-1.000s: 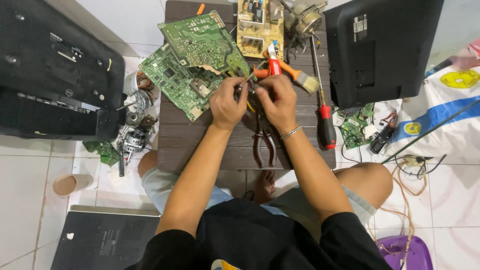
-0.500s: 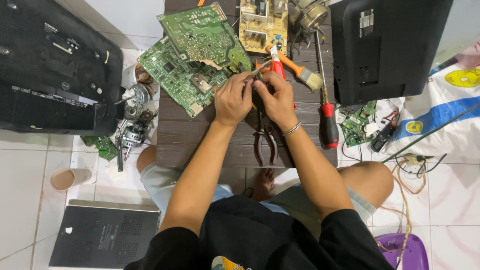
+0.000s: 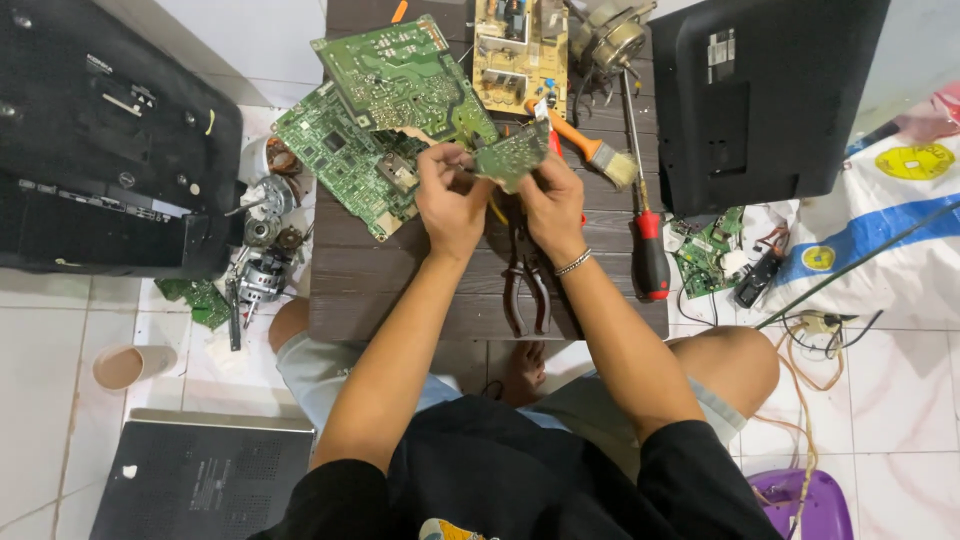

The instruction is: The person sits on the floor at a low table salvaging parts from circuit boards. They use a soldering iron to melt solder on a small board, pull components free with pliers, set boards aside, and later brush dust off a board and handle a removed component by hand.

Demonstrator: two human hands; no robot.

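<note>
Small green circuit board (image 3: 512, 155) between fingertips of left hand (image 3: 450, 195) and right hand (image 3: 550, 205)

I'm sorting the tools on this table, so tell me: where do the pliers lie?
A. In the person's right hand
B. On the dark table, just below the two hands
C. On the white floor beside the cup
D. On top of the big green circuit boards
B: the pliers lie flat on the dark table, just below the left hand and right hand, which together hold a small green board.
</note>
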